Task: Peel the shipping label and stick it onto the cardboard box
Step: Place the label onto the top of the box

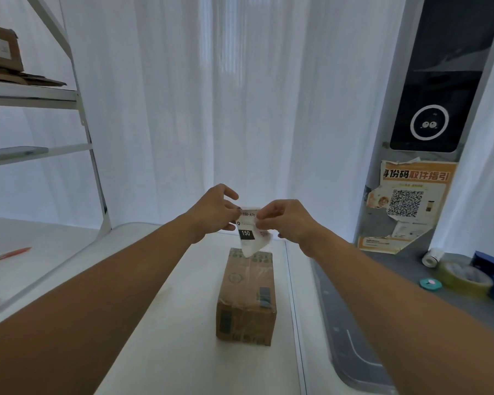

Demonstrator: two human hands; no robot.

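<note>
A small white shipping label [250, 233] with a black "150" block hangs in the air above the far end of the box. My left hand [216, 210] pinches its upper left edge. My right hand [285, 220] pinches its upper right edge, where a layer curls away. Below them a brown cardboard box [247, 297], taped over and printed with green marks, lies lengthwise on the white table [160, 337]. Both forearms reach in from the bottom corners.
Tape rolls [465, 276] and a small teal disc [430, 283] lie on the grey counter at right. A kiosk with a QR poster [405, 206] stands behind them. A metal shelf [32, 95] with cardboard is at left. A red pen [7, 255] lies on the left table.
</note>
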